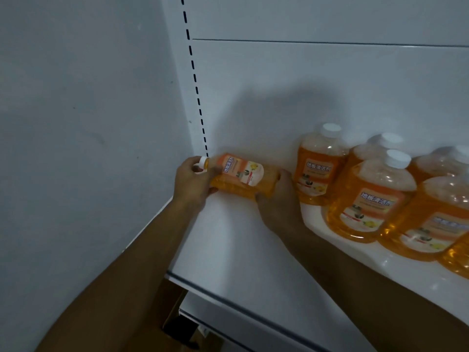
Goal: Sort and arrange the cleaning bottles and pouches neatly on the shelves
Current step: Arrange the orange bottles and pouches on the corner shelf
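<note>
An orange cleaning bottle [241, 177] with a white cap lies on its side just over the white shelf [236, 250], near the back left corner, its cap pointing left. My left hand [194, 180] grips its neck and cap end. My right hand [278, 196] holds its base from the right. Several more orange bottles stand upright to the right, the nearest one [317, 166] at the back wall and another [368, 199] in front of it.
The wall [76, 123] closes off the shelf's left end. A slotted upright [195, 80] runs up the back corner. A lower shelf [241, 323] and a cardboard box [172, 323] show beneath the front edge.
</note>
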### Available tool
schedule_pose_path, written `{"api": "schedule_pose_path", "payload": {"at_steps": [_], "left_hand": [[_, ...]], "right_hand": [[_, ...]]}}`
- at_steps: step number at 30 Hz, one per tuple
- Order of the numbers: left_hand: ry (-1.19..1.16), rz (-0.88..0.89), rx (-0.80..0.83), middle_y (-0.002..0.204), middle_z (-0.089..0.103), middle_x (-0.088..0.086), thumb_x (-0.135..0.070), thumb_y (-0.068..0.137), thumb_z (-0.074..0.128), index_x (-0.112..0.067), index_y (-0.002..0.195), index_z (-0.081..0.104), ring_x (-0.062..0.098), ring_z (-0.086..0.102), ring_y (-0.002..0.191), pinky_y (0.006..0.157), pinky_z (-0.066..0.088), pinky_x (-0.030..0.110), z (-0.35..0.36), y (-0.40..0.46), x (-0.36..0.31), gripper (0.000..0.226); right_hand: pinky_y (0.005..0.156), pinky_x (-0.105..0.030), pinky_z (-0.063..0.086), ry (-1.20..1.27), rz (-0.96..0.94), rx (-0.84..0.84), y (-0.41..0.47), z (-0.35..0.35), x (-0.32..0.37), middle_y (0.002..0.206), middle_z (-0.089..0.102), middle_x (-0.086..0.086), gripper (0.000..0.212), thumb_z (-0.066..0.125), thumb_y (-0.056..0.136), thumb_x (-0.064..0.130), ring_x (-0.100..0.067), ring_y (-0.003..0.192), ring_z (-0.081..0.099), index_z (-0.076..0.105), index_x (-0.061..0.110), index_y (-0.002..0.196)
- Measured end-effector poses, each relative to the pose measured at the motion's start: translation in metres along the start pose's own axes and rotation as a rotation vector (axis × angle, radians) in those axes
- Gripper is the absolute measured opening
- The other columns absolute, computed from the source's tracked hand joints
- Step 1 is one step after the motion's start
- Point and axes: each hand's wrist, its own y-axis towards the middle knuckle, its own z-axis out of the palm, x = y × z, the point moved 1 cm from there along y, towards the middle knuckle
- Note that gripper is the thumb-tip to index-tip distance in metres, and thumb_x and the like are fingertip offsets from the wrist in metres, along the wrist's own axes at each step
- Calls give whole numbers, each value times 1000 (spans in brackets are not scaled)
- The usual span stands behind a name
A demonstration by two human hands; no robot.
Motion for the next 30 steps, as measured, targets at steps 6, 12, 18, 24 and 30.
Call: {"api": "schedule_pose_path", "payload": {"at_steps": [6, 12, 18, 24, 30], "left_hand": [[-28, -7, 97, 118, 61, 17, -12, 79, 78, -24, 132, 48, 32, 68, 98, 76, 60, 48, 8, -19, -10, 62], [13, 115, 229, 128, 58, 6, -10, 78, 77, -38, 126, 51, 29, 65, 105, 69, 61, 45, 19, -37, -27, 61], [37, 260, 480, 129, 60, 4, -11, 71, 80, -24, 132, 49, 23, 67, 104, 76, 59, 36, 32, -53, -35, 70], [89, 371, 605, 109, 72, -7, -5, 77, 73, -25, 117, 63, 14, 69, 101, 76, 57, 25, 59, -61, -41, 46], [214, 481, 668, 122, 65, 1, -2, 84, 69, -10, 132, 56, 13, 63, 114, 89, 56, 32, 85, -61, -39, 51]], "right_hand": [[89, -28, 48, 86, 39, -16, -23, -16, -7, 129, 49, -2, 60, 71, 84, 12, -19, 117, 52, 38, 19, 134], [84, -23, 50, 135, -7, -12, -47, -37, -14, 126, 50, 0, 56, 70, 85, 15, -19, 118, 53, 38, 18, 131], [90, -22, 48, 130, -89, -1, -63, -50, -19, 120, 57, 8, 46, 70, 85, 11, -10, 113, 55, 49, 25, 123], [84, -40, 52, -190, -49, -86, -66, -76, -29, 113, 63, 10, 44, 71, 82, 44, -15, 102, 60, 54, 28, 118], [96, -37, 50, -261, -65, -77, -75, -84, -38, 118, 62, 1, 26, 54, 96, 25, -18, 108, 58, 56, 17, 121]]}}
